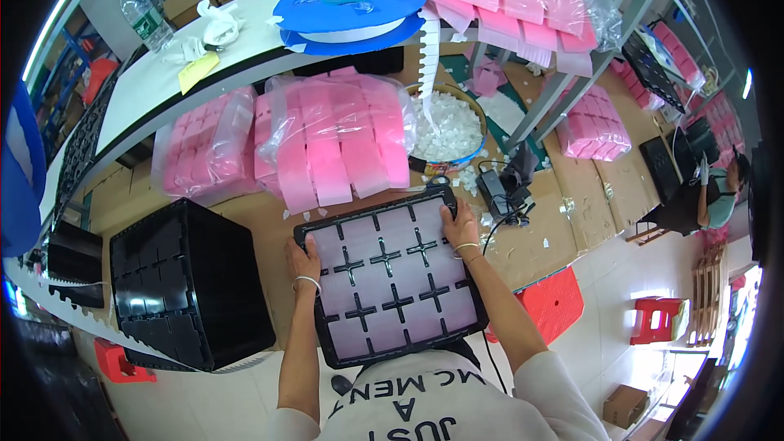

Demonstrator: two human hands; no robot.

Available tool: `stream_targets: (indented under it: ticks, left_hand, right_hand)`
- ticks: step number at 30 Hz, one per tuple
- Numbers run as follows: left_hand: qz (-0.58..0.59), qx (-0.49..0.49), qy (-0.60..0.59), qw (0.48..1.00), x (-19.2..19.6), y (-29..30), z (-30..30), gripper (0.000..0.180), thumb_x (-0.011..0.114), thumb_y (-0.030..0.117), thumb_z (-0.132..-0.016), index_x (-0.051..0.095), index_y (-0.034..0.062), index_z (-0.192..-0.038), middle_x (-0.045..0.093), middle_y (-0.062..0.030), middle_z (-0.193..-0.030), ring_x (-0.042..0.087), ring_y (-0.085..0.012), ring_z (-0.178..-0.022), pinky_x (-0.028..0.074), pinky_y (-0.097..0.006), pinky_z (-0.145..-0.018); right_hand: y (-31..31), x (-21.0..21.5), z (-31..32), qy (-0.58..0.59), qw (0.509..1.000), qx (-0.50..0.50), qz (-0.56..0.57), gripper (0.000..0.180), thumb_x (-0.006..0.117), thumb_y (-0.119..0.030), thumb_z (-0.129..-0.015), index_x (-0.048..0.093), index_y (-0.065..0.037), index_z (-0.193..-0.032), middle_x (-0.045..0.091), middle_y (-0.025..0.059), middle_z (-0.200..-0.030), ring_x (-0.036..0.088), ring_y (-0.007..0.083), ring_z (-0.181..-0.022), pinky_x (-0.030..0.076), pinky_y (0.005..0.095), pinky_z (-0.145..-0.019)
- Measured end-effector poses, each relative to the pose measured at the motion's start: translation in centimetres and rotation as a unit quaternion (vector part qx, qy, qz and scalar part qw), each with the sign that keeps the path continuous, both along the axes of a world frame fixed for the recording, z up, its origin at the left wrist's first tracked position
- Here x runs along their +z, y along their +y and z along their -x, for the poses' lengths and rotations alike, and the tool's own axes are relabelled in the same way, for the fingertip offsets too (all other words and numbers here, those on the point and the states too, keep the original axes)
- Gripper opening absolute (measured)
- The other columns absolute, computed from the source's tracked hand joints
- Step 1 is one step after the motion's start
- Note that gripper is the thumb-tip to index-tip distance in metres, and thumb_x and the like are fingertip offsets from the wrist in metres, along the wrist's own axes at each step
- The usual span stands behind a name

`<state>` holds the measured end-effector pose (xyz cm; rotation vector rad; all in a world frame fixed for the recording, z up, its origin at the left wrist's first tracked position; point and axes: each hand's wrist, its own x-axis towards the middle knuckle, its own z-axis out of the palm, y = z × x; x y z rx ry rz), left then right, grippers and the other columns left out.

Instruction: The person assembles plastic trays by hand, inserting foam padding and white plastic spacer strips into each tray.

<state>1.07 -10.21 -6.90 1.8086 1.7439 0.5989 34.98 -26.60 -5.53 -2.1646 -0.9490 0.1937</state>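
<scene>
At the left of the frame stands a stack of black trays, then the left hand, fingers clamped on the left rim of a black-framed tray at lower centre, then the right hand, fingers clamped near its upper right corner, with black power adapters just beyond.

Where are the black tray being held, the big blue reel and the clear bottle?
Black tray [398, 303]: head view, on a cross-shaped divider.
Blue reel [309, 10]: head view, on its upper disc.
Clear bottle [146, 23]: head view, on its green-labelled body.
</scene>
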Motion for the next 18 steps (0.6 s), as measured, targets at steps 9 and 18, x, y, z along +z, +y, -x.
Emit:
stream_targets:
  ticks: [9,18]
  left_hand:
    - [-0.026,-0.085,-0.032,0.996,0.1,-0.1,0.8,0.059,0.058,0.046,-0.097,0.047,-0.0094,-0.116,0.053,-0.0304,-0.114,0.054,-0.0468,-0.109,0.042,-0.049,-0.098]
    - [-0.053,-0.173,-0.083,0.980,0.3,-2.1,3.3,0.070,0.056,0.045,-0.098,0.034,0.0013,-0.148,0.039,-0.0281,-0.147,0.037,-0.0449,-0.136,0.031,-0.049,-0.112]
  right_hand:
    - [0.1,0.2,-0.4,0.024,0.999,0.009,0.044,0.063,0.069,-0.039,-0.088,0.052,0.004,-0.131,0.060,0.0291,-0.121,0.055,0.0468,-0.115,0.044,0.0488,-0.100]
    - [-4.7,2.1,-0.7,0.101,0.988,0.107,0.044,0.099,0.080,-0.044,-0.080,0.029,-0.003,-0.154,0.044,0.0272,-0.148,0.043,0.0378,-0.138,0.036,0.0419,-0.113]
